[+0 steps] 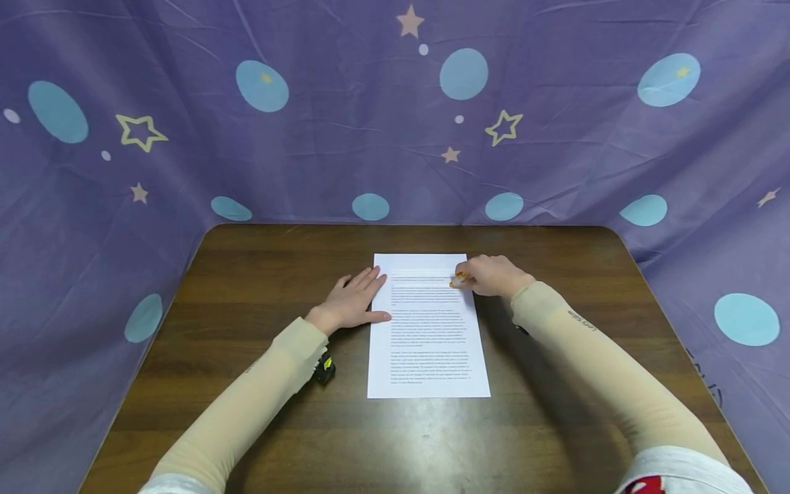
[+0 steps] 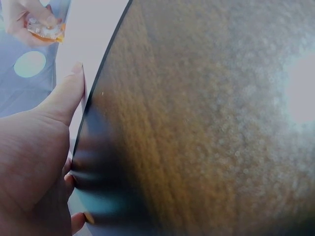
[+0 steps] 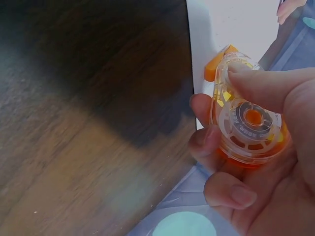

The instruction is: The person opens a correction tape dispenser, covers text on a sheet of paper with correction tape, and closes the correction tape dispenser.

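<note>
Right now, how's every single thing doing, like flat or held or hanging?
Paper: flat on the table, printed side up.
Tape dispenser: held above the paper's right edge; can't tell if its orange tip touches.
Left grip: fingers straight, resting on the paper's left edge.
Right grip: curled round the dispenser.
Curtain: hanging, wrinkled.

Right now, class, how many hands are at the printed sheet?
2: the left hand rests across the left edge of the printed sheet; the right hand holds an orange-and-clear dispenser at the sheet's upper right.
</note>
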Tool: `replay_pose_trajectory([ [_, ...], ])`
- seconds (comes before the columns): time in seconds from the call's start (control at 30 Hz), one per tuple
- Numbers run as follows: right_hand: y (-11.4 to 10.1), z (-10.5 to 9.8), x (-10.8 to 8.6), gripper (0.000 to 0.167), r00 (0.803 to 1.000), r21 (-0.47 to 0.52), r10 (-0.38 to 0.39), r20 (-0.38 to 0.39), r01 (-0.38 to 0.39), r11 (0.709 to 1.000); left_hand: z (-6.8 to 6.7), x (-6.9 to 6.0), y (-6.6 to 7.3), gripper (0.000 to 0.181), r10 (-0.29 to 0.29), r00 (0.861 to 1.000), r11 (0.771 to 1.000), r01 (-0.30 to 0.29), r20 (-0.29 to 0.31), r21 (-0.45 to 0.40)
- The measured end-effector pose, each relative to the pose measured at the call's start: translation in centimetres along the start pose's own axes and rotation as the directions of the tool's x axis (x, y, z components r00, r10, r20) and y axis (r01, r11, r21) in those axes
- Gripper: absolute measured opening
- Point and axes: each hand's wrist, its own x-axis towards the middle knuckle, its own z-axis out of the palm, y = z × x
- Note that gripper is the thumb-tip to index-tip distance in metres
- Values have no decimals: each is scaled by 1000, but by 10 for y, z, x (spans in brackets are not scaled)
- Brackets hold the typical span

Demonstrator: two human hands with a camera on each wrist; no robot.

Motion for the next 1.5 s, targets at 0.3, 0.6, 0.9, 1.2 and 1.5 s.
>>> replay_pose_trajectory([
  [0.3,7,0,-4,10,1000,-11,19,-3,-19,1000,4,3,-4,98,-17,1000,1000,17,14,-8],
  [0.6,8,2,-10,9,999,16,41,-18,-40,999,7,5,-6,100,-16,1000,1000,17,21,-13],
  [0.9,-4,-6,-6,9,997,-36,-12,-77,10,999,8,5,-7,100,-16,1000,1000,16,21,-10],
  [1.2,-29,-7,18,11,984,51,-101,-149,109,993,8,6,-6,99,-14,1000,1000,14,14,-20],
  [1.5,-62,5,51,15,989,120,-140,-56,146,982,7,6,-6,99,-12,1000,1000,13,22,-22],
])
